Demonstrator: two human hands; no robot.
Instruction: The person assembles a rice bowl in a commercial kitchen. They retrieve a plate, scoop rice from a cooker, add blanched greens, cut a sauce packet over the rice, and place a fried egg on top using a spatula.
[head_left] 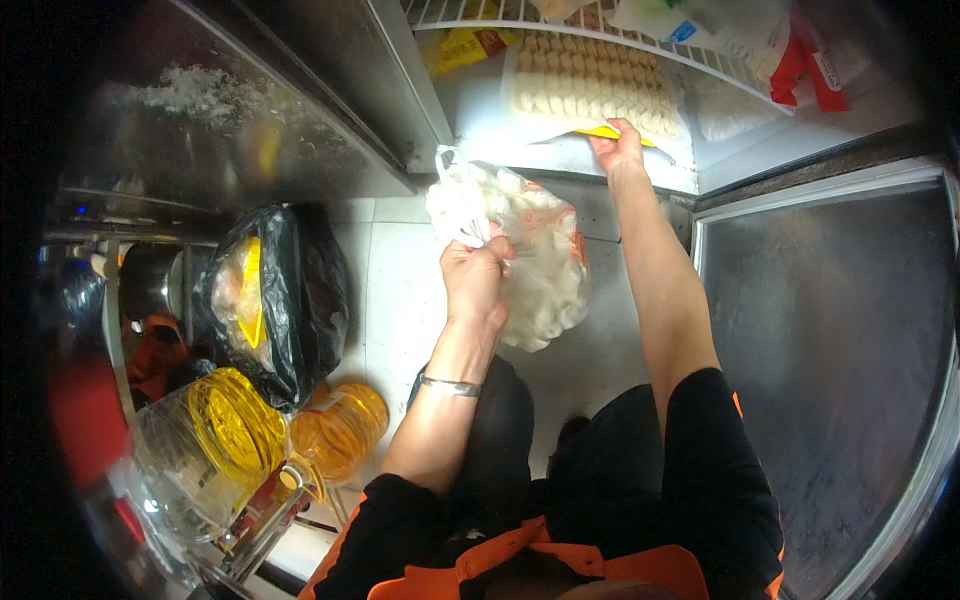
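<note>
Gripping the gathered neck of a clear plastic bag (pixel 548 275) of white lumpy pcs, L hand (pixel 473 275) is closed tight; can't tell if bag touches the tiled floor (pixel 398 270). Amber oil jug (pixel 345 432) & blk plastic bag (pixel 322 300) to the left, open freezer door (pixel 820 400) to the right. Farther fwd, R hand (pixel 618 150) touches a yellow strip (pixel 595 131) at the front of pale dumplings (pixel 595 85), fingers partly hidden, can't tell if gripping. Dumplings lie in rows low in the freezer, w/ white wire rack (pixel 690 57) above.
</note>
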